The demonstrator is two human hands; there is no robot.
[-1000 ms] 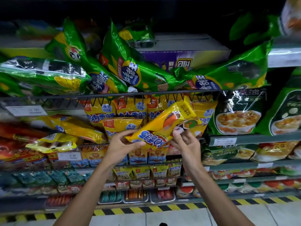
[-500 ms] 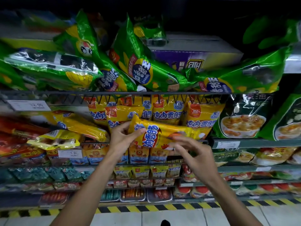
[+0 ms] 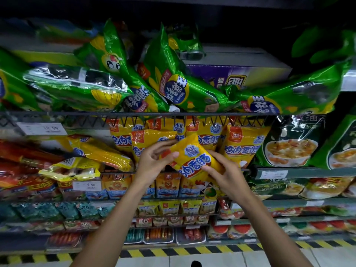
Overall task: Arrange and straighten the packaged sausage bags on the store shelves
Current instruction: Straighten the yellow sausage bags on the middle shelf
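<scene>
Before the row of hanging yellow packets (image 3: 242,145), a yellow plastic sausage bag (image 3: 194,158) sits tilted, pinched by the left hand (image 3: 154,160) and right hand (image 3: 225,174). Its glossy film could slip, or pushing it in could knock neighbouring packets askew.

Left hand (image 3: 154,160), right hand (image 3: 225,176): both bare, no gloves, rings or watch visible. Both forearms bare to the frame edge; no sleeve in view. One dark shoe tip (image 3: 196,264) at bottom edge
</scene>
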